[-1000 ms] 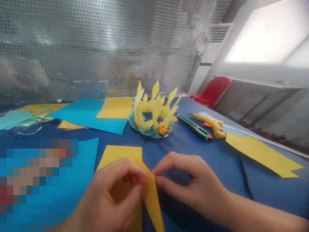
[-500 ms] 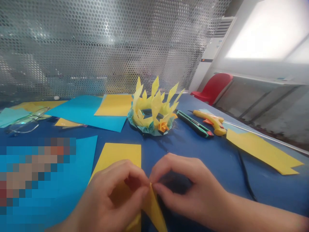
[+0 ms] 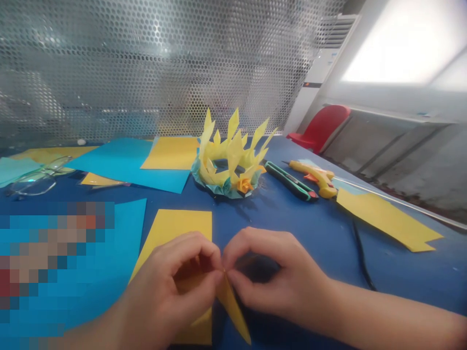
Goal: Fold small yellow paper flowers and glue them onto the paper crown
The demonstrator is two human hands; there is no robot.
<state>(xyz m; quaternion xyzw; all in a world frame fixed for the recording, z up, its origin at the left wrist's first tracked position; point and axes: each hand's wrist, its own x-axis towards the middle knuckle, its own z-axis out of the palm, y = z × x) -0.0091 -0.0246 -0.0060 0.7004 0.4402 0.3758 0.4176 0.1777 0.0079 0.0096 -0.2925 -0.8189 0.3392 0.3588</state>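
Note:
Thumb and forefinger of my left hand (image 3: 182, 287) are pinched on the tip of a narrow folded piece of yellow paper (image 3: 233, 308). My right hand (image 3: 277, 277) pinches the same tip from the other side, so the fingertips of both hands nearly touch. From there the paper hangs down as a long pointed strip; its upper end is hidden by the fingers. Under my left hand lies a flat yellow sheet (image 3: 186, 223). Beyond my hands stands a paper crown (image 3: 233, 158) with yellow points, a pale blue-green base and an orange paper rose (image 3: 244, 184).
Right of the crown lie a green-and-black box cutter (image 3: 290, 180), a yellow glue gun (image 3: 314, 176) with a black cord (image 3: 361, 257), and cut yellow paper (image 3: 390, 218). Blue sheets (image 3: 131, 243) and glasses (image 3: 34, 184) are on the left. A perforated metal screen (image 3: 146, 73) stands behind.
The view has tilted down slightly, so the things on the table appear a little higher. Both hands keep their pinch on the yellow paper, with only a slight shift.

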